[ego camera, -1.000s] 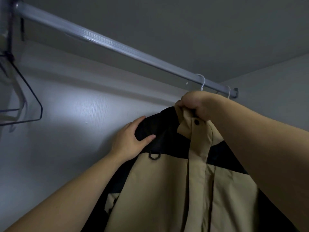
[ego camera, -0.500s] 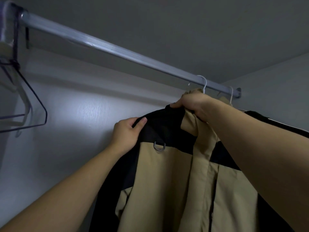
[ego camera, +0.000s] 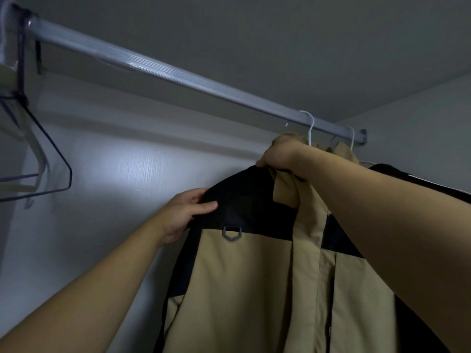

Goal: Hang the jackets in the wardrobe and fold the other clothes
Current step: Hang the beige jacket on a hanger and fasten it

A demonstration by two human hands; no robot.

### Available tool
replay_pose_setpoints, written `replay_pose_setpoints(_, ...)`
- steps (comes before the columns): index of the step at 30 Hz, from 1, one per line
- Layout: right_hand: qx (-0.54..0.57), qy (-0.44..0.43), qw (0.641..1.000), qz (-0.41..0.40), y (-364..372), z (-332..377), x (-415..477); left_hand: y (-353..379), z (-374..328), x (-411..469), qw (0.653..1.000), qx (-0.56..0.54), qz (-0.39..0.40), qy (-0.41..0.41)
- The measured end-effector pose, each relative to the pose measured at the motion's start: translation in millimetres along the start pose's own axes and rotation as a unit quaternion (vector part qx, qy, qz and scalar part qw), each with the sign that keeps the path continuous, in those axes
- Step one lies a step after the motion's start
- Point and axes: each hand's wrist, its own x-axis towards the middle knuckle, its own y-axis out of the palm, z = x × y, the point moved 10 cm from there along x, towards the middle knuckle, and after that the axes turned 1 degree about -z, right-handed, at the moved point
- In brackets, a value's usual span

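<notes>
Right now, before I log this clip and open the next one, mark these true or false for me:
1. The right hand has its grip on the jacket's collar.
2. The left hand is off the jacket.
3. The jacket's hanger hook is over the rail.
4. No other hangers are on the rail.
1. True. The right hand grips the collar of the tan and black jacket.
2. False. The left hand holds the jacket's black shoulder.
3. True. The white hanger hook sits over the rail.
4. False. The empty hangers hang at the rail's left end.
</notes>
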Motion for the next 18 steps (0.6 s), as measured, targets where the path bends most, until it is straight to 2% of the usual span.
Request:
replay_pose_setpoints(3,0.046,0.01,0.999,0.01,3.8,-2.9,-2.2,-1.5,-0.3,-3.2,0.999,0.029,-0.026,0.017)
replay_pose_setpoints(5,-0.001,0.002,1.0,0.007,4.8,1.2,-4.3,9.1,5.1,-7.9,0.996,0.087,0.032,-0.011)
replay_pose_setpoints(8,-0.052,-0.02,0.998,-0.013,1.8,9.3,-6.1,19.8,20.5,-17.7,0.972,0.196,0.115,-0.06)
replay_pose_setpoints(10,-0.088,-0.023,0.996,-0.004,3.3,8.7,-5.6,12.0,25.4,-17.6,0.955,0.273,0.086,-0.071)
replay_pose_setpoints(11,-0.102,-0.021,0.995,0.002,4.3,7.3,-4.9,5.0,22.8,-15.9,0.95,0.301,0.047,-0.065)
replay_pose_setpoints(14,-0.123,-0.029,0.992,0.005,4.0,8.1,-0.5,-30.7,-0.4,-12.1,0.931,0.333,-0.153,-0.002)
replay_pose_setpoints(15,-0.127,-0.033,0.991,0.004,4.2,10.2,0.3,-39.7,-2.8,-13.9,0.923,0.331,-0.197,0.006)
replay_pose_setpoints(16,-0.135,-0.039,0.99,0.004,5.6,12.8,0.6,-40.6,0.0,-13.7,0.918,0.342,-0.201,-0.003)
replay_pose_setpoints(18,-0.162,-0.051,0.986,0.01,9.9,17.4,-0.4,-21.2,17.2,-8.8,0.912,0.394,-0.1,-0.053)
